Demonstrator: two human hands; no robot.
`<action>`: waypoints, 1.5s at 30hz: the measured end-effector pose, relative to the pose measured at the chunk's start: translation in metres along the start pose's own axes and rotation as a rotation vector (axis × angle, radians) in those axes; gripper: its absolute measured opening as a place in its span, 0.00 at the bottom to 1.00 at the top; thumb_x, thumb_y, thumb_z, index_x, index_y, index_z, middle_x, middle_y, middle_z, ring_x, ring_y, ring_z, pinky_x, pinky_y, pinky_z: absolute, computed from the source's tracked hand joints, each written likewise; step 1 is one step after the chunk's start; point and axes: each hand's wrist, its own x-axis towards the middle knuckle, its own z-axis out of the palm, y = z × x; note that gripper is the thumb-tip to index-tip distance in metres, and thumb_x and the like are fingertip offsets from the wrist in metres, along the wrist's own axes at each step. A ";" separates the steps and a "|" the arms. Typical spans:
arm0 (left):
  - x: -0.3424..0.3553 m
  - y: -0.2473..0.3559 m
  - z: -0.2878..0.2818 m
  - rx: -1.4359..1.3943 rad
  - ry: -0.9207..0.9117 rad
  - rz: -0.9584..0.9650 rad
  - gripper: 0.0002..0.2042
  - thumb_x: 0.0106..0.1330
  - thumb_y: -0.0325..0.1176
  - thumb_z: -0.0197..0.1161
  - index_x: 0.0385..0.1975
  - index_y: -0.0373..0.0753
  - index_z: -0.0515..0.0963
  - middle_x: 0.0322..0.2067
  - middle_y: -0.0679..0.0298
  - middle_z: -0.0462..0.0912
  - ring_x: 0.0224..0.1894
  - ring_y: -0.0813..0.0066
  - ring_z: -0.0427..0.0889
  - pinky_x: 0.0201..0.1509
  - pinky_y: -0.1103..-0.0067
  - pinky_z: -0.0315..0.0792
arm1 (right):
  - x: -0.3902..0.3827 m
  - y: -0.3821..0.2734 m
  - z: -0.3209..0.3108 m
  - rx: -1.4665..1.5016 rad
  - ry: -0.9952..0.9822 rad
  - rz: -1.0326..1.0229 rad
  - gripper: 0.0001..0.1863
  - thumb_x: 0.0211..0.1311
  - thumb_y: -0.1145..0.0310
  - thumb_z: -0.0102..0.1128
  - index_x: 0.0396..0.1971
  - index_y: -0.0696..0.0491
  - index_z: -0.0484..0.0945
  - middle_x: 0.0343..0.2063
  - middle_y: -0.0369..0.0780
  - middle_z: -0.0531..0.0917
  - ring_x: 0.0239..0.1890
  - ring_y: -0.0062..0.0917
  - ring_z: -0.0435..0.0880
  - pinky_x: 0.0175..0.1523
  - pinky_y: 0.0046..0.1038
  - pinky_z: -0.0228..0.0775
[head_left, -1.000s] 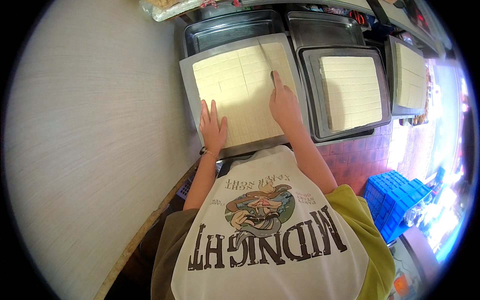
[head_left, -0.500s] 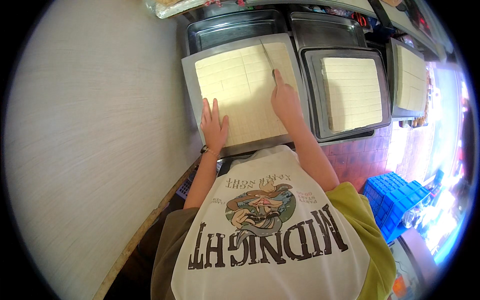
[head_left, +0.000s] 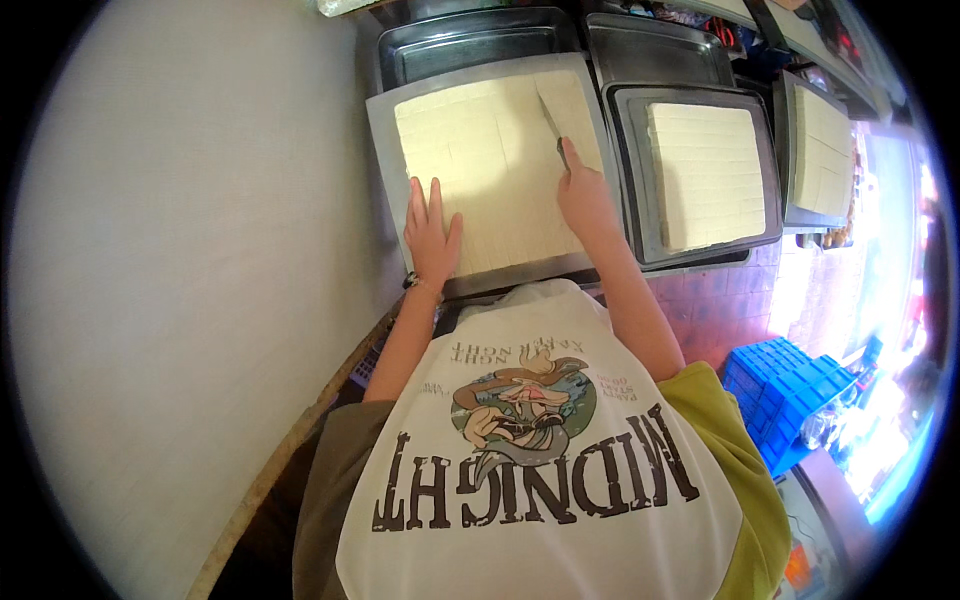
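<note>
Listing outward from the slab: one pale, rectangular slab (head_left: 475, 175), scored with lines, lying on a grey board (head_left: 383, 120) before the person. One thin-bladed knife (head_left: 551, 113), dark-handled, laid over the slab's right portion. Right hand (head_left: 590, 205): closed around the knife handle, index finger extended forward. Left hand (head_left: 432, 238): flat at the slab's left side, fingers parted, gripping nothing. The right hand covers part of the slab's right side; shadow dulls the scored lines.

Adjoining: two dark trays beyond the board, left (head_left: 470, 20) and right (head_left: 660, 60); a second slab (head_left: 705, 175) in a dark-rimmed tray; a third slab (head_left: 823, 150) farther right.

Compared with one second ago: knife drawn slightly nearer the person, its tip now inside the far edge; left hand unchanged upon the slab.

Setting: pale panel (head_left: 200, 250) at left, reddish tiled floor (head_left: 700, 308), blue crate (head_left: 770, 390) at right.
</note>
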 end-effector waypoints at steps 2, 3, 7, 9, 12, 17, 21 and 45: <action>0.000 0.000 0.001 0.009 -0.007 -0.004 0.35 0.64 0.38 0.58 0.71 0.45 0.53 0.73 0.51 0.44 0.71 0.49 0.53 0.67 0.58 0.54 | -0.005 0.001 0.001 -0.005 0.003 0.012 0.31 0.63 0.72 0.47 0.68 0.51 0.58 0.31 0.54 0.80 0.36 0.47 0.82 0.42 0.45 0.74; -0.001 0.000 0.000 0.020 -0.022 -0.017 0.35 0.64 0.38 0.58 0.71 0.46 0.53 0.73 0.51 0.44 0.71 0.49 0.53 0.66 0.58 0.54 | -0.007 0.001 0.001 -0.010 0.000 0.013 0.31 0.63 0.72 0.47 0.68 0.51 0.58 0.31 0.54 0.80 0.36 0.47 0.82 0.42 0.45 0.74; -0.001 -0.003 0.002 0.032 -0.032 -0.038 0.35 0.64 0.40 0.58 0.71 0.46 0.53 0.73 0.52 0.44 0.71 0.51 0.53 0.65 0.58 0.55 | -0.016 0.004 0.003 -0.018 0.026 -0.021 0.30 0.63 0.73 0.47 0.67 0.52 0.59 0.28 0.54 0.80 0.34 0.48 0.81 0.40 0.46 0.73; -0.002 -0.006 0.004 0.021 -0.020 -0.031 0.35 0.64 0.40 0.58 0.71 0.47 0.53 0.73 0.52 0.44 0.71 0.51 0.53 0.65 0.57 0.55 | -0.020 0.004 0.003 -0.023 0.027 -0.032 0.30 0.63 0.73 0.47 0.67 0.53 0.60 0.27 0.54 0.80 0.33 0.48 0.81 0.39 0.46 0.73; -0.003 -0.005 0.003 0.014 -0.011 -0.030 0.35 0.64 0.41 0.58 0.71 0.47 0.54 0.73 0.53 0.45 0.71 0.51 0.52 0.65 0.57 0.55 | -0.027 0.005 0.004 -0.045 0.009 -0.007 0.29 0.63 0.73 0.48 0.66 0.53 0.61 0.25 0.55 0.79 0.32 0.48 0.81 0.38 0.46 0.72; -0.001 -0.005 0.005 -0.010 -0.028 -0.064 0.34 0.64 0.42 0.59 0.70 0.48 0.55 0.73 0.53 0.45 0.71 0.52 0.53 0.65 0.56 0.55 | -0.041 0.022 0.013 -0.012 0.106 -0.045 0.29 0.63 0.72 0.47 0.66 0.47 0.62 0.22 0.55 0.79 0.27 0.50 0.80 0.35 0.47 0.70; -0.001 -0.004 0.004 0.032 -0.045 -0.080 0.34 0.64 0.43 0.58 0.70 0.48 0.56 0.73 0.55 0.44 0.71 0.53 0.53 0.66 0.57 0.54 | -0.059 0.024 0.013 0.020 0.091 -0.029 0.29 0.64 0.72 0.47 0.67 0.46 0.62 0.23 0.56 0.78 0.28 0.50 0.80 0.36 0.46 0.70; -0.001 -0.014 0.010 0.016 -0.008 -0.061 0.34 0.63 0.44 0.58 0.70 0.50 0.56 0.73 0.58 0.45 0.70 0.52 0.54 0.66 0.57 0.54 | -0.206 0.058 0.009 0.149 -0.005 0.067 0.33 0.59 0.76 0.53 0.67 0.47 0.62 0.25 0.57 0.79 0.31 0.53 0.80 0.39 0.48 0.69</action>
